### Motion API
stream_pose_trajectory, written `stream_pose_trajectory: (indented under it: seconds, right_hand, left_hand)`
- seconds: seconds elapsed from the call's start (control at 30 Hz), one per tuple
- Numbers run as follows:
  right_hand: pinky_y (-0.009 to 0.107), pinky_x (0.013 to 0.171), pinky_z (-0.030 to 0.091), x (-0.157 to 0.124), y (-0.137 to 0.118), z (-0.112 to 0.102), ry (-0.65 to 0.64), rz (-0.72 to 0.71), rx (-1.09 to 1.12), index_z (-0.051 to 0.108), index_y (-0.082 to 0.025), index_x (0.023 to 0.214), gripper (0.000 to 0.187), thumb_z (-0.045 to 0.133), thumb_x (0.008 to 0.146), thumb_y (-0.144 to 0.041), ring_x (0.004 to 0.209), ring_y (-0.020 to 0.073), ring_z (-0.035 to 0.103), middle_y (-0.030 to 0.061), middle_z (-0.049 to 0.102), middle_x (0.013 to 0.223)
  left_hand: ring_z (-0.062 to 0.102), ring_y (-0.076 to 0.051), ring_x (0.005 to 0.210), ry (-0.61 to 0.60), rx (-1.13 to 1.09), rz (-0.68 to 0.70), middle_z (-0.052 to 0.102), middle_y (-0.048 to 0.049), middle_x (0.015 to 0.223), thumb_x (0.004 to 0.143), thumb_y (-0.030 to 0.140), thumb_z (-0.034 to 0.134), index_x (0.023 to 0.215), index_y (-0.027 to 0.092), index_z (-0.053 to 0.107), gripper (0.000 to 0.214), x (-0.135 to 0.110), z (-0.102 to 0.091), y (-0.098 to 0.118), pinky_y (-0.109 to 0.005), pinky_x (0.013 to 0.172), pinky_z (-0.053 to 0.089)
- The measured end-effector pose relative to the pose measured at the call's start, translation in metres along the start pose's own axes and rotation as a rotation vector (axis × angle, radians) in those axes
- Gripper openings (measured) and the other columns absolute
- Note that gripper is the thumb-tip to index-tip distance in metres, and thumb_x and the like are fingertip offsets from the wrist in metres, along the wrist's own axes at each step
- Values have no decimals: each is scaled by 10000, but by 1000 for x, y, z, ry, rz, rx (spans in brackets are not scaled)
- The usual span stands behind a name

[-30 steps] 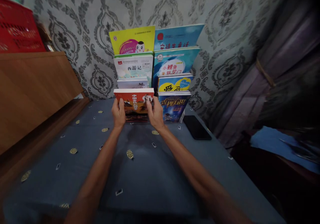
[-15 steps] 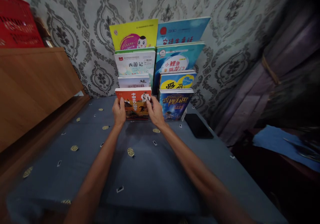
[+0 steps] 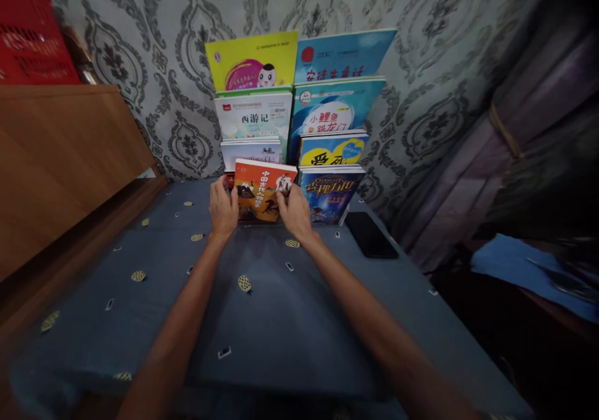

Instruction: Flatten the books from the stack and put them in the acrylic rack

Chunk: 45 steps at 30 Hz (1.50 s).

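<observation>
My right hand (image 3: 296, 213) grips the right side of an orange paperback book (image 3: 260, 190), thumb on its cover and fingers behind. The book stands slightly askew at the front of the left row. At its left edge is my left hand (image 3: 223, 209), curled around the side of a red book (image 3: 229, 179) that peeks out behind; its fingertips are partly hidden. Behind these rise a pale book (image 3: 250, 151), a white book (image 3: 255, 117) and a yellow-green book (image 3: 250, 61). Beside my right hand stands a dark blue book (image 3: 330, 195), fronting the right row.
A yellow and blue book (image 3: 333, 150) and two teal books, one being the tallest (image 3: 344, 55), stand in the right row. A black phone (image 3: 372, 235) lies right of them on the blue patterned cloth (image 3: 262, 332). A wooden cabinet (image 3: 60, 164) borders the left; a curtain (image 3: 472, 189) hangs right.
The orange book has shifted right and turned a little, uncovering the red book's left edge behind it. My right hand moved with it; my left thumb has come off its cover.
</observation>
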State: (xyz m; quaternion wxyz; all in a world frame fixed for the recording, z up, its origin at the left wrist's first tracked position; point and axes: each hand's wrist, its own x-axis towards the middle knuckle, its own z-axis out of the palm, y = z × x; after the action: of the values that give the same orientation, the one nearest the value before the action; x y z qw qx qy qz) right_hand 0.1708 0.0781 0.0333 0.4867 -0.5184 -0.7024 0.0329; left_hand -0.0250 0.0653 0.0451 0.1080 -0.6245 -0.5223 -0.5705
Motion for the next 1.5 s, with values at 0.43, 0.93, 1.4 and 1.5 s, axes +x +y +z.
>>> stream_pose_trajectory:
  seconds: [0.43,0.93,1.4,1.5]
  right_hand:
    - [398,890,478,5,-4,-5,15,-67,107,542,-183,1166,248,406,983,-280,1014,264,595,143,654,1129]
    - [379,839,491,0,-41,-23,-272,145,-223,550,-116,1342,363,417,1027,-237,977,308,701,192,727,1127]
    - [335,841,507,-4,-39,-20,-470,252,-384,651,-114,1178,348,383,1033,-283,1059,293,711,192,746,1105]
    - [312,851,499,-1,-37,-20,-499,257,-379,669,-121,1160,341,388,1025,-261,1074,270,705,178,747,1119]
  left_hand:
    - [562,-251,1099,-74,8,24,576,-119,1122,967,292,480,1131,199,565,207,8,-9,-2,-406,984,466]
    - [607,-215,888,-115,12,-63,639,-70,936,964,350,501,995,199,552,162,8,-8,-10,-342,844,479]
    - [635,-276,950,-174,191,-83,658,-132,964,1000,330,407,942,205,563,208,5,-4,-6,-376,845,480]
    - [632,-266,948,-175,173,-61,660,-122,948,1000,327,400,924,207,554,210,8,-4,-8,-372,859,476]
